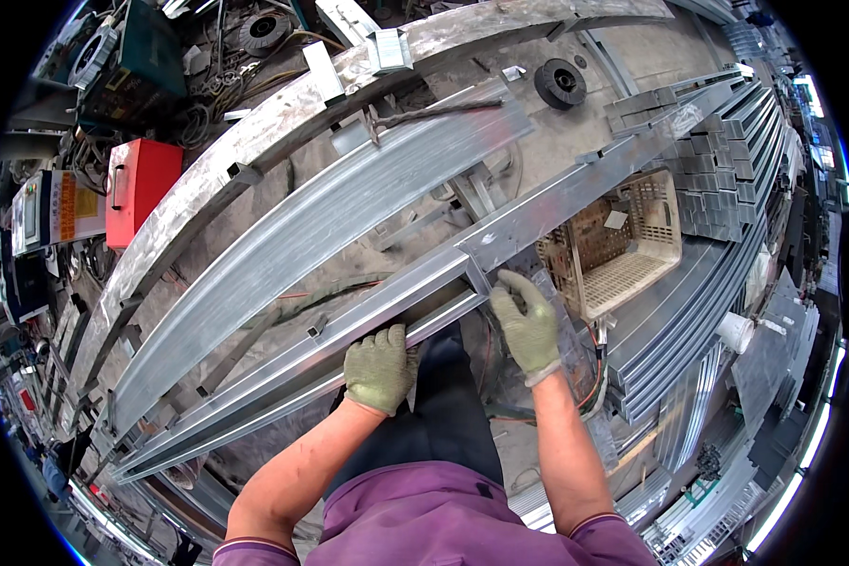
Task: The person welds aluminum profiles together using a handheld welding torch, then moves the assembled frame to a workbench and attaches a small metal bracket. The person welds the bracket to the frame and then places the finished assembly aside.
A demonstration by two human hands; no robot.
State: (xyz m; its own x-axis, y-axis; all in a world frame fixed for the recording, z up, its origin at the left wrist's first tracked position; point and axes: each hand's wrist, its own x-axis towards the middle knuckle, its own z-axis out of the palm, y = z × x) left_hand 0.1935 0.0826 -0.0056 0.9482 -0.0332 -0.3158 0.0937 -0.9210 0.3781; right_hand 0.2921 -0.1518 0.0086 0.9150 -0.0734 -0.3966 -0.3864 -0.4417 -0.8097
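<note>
A long galvanized steel C-channel (325, 341) lies slantwise in front of me, its open side facing me. My left hand (380, 370), in a greenish work glove, is closed over the channel's near lip. My right hand (528, 325), gloved the same way, is beside the channel's right end. Its thumb and forefinger are curved and apart, with nothing seen between them; whether the fingertips touch the channel end is unclear. A flat steel beam (575, 193) runs on from that end toward the upper right. Beyond the channel lies a wide curved-looking steel section (321, 222).
A beige plastic crate (674, 222) stands right of my right hand, near stacked steel profiles (717, 179). A black wire spool (560, 83) sits on the floor (632, 57) farther off. At left are a red box (146, 189) and cables. A hose (325, 294) passes behind the channel.
</note>
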